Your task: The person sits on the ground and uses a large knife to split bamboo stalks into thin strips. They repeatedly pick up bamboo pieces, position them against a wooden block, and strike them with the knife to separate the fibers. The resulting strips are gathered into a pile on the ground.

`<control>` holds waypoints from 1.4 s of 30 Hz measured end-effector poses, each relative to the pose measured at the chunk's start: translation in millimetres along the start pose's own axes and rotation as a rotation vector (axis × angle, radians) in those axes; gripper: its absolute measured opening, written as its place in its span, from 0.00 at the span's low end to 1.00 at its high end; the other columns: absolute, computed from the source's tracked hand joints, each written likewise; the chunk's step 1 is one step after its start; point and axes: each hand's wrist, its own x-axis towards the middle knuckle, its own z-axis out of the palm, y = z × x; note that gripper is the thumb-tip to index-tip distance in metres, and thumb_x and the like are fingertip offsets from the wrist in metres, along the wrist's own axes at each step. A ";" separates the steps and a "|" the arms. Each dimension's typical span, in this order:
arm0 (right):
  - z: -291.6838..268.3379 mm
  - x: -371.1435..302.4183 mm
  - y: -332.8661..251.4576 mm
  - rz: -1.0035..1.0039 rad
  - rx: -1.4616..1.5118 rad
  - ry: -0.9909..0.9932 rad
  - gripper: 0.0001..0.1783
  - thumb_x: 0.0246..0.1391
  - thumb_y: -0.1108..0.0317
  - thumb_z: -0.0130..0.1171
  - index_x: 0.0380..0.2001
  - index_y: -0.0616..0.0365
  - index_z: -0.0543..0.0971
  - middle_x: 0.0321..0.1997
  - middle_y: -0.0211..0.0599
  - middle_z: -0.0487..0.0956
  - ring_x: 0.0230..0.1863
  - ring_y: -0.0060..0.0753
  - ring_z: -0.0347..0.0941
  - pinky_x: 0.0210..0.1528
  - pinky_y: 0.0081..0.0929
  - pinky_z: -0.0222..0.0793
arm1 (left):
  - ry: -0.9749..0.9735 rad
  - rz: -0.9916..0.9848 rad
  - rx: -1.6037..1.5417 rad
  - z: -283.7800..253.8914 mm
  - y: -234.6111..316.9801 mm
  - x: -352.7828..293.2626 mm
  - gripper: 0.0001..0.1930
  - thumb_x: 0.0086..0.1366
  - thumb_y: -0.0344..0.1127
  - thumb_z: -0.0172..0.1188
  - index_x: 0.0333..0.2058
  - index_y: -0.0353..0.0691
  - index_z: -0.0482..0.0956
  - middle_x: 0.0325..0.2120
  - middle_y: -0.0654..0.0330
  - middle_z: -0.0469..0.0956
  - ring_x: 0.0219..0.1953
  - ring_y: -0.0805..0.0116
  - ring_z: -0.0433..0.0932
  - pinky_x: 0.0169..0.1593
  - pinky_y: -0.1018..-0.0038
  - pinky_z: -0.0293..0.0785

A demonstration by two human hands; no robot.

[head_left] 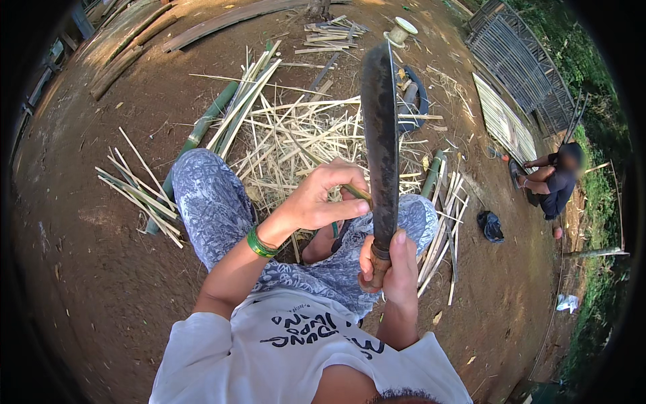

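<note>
In my right hand (398, 264) is a machete (381, 141), its fingers wrapped round the wooden handle. The long dark blade points up and away from me, edge toward the right. My left hand (328, 196) pinches a thin bamboo strip (358, 194) between thumb and fingers. One end of the strip comes close to the left side of the blade; whether they touch I cannot tell. Both hands are above my lap, between my bent knees. Beyond them lies a heap of split bamboo strips and shavings (296, 138) on the ground.
Green bamboo poles (206, 120) lie beyond my left knee, with loose strips (140, 195) beside them. More strips (444, 232) lie at my right. Farther off are a white spool (402, 31), a black bag (490, 226), a woven bamboo panel (503, 116) and a seated person (560, 178).
</note>
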 end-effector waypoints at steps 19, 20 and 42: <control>13.1 -5.2 -10.2 0.136 -0.032 0.029 0.37 0.71 0.42 0.30 0.57 0.69 0.67 0.14 0.30 0.69 0.10 0.15 0.58 0.11 0.16 0.51 | -0.047 -0.006 -0.045 -11.1 4.0 -3.5 0.08 0.55 0.35 0.69 0.29 0.39 0.82 0.20 0.68 0.73 0.25 0.76 0.68 0.31 0.76 0.63; 14.1 -3.8 -11.7 0.143 -0.021 0.029 0.37 0.71 0.41 0.30 0.56 0.69 0.68 0.14 0.30 0.69 0.10 0.15 0.58 0.11 0.16 0.51 | -0.052 0.001 -0.038 -13.9 3.4 -1.7 0.08 0.55 0.35 0.69 0.29 0.38 0.82 0.21 0.68 0.73 0.25 0.76 0.68 0.31 0.76 0.63; 22.1 39.9 -8.0 -0.112 -0.248 0.070 0.40 0.70 0.39 0.28 0.49 0.71 0.71 0.14 0.25 0.68 0.15 0.14 0.60 0.18 0.16 0.52 | 0.005 -0.096 -0.087 -33.0 14.5 17.4 0.08 0.61 0.33 0.65 0.31 0.34 0.81 0.22 0.67 0.75 0.25 0.81 0.68 0.28 0.79 0.62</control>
